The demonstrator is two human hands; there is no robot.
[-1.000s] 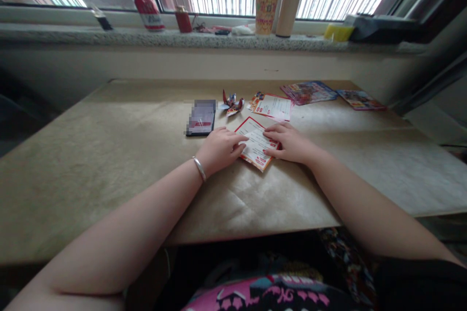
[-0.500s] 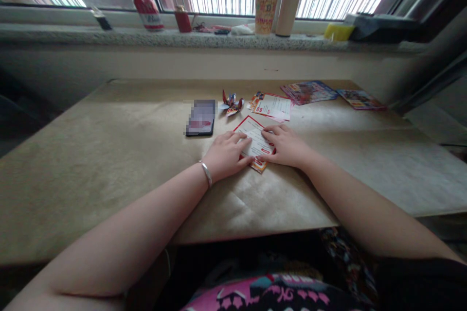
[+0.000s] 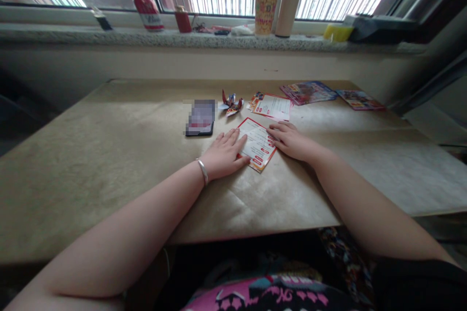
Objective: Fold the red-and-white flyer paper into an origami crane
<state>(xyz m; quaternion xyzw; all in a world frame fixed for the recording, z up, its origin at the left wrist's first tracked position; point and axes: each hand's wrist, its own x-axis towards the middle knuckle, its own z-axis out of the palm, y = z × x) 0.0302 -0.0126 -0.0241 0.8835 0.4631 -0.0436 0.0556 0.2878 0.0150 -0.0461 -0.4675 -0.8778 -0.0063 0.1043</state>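
A printed paper sheet [image 3: 257,145], white with red edges and an orange corner, lies diagonally on the table in front of me. My left hand [image 3: 226,151] rests flat with fingers spread, its fingertips over the sheet's left edge. On the other side my right hand [image 3: 290,140] lies with outstretched fingers touching the right edge. Just beyond the sheet stands a folded paper figure [image 3: 232,104] with pointed, colourful parts. A phone [image 3: 201,117] with a blurred screen lies to the left of the figure.
Behind the sheet are more printed papers [image 3: 273,106], with colourful leaflets [image 3: 309,92] and another leaflet [image 3: 359,99] farther right on the table [image 3: 109,165]. The windowsill [image 3: 219,41] holds a red can [image 3: 148,12], a patterned cup [image 3: 265,12] and a yellow object [image 3: 338,32].
My hands have moved apart: the right one has slid right, and the left slightly left. More of the sheet's printed face now shows between them.
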